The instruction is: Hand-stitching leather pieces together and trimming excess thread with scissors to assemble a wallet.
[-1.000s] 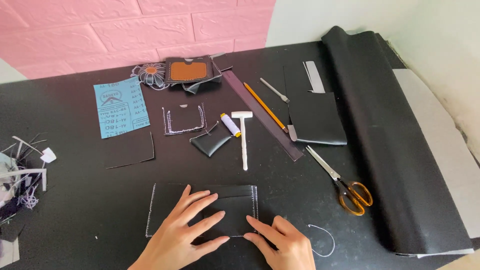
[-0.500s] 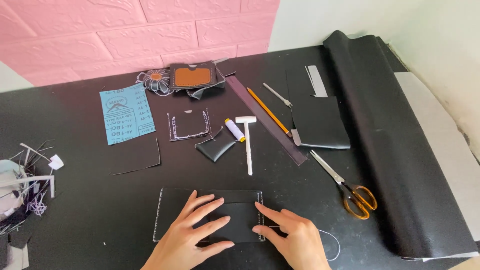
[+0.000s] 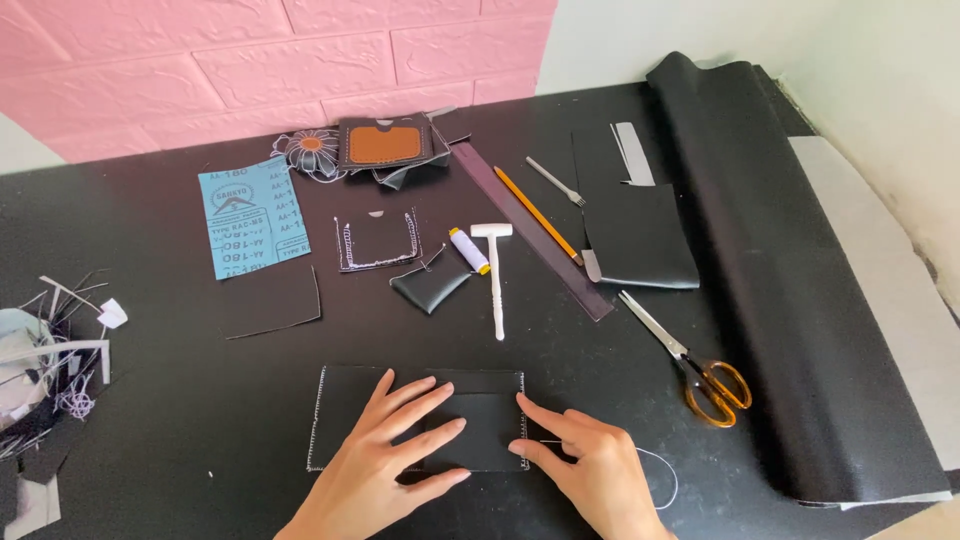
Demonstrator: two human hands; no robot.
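Observation:
A flat black leather panel (image 3: 345, 405) with white stitching along its edges lies near the front of the black table. My left hand (image 3: 385, 450) rests flat on it, fingers spread. My right hand (image 3: 585, 465) presses its fingertips on the panel's right stitched edge, where a needle and a white thread (image 3: 660, 470) trail off to the right. Neither hand grips anything.
Beyond the panel lie a white mallet (image 3: 494, 265), a thread spool (image 3: 467, 250), a small stitched pocket piece (image 3: 378, 242), blue sandpaper (image 3: 250, 215), a ruler (image 3: 530, 230), a pencil (image 3: 535, 212), orange-handled scissors (image 3: 690, 365), a black leather roll (image 3: 780, 270) and scraps (image 3: 50, 370) at left.
My hands and the panel sit nearly as before; the right fingertips have shifted slightly along the stitched right edge. The view has drifted a little.

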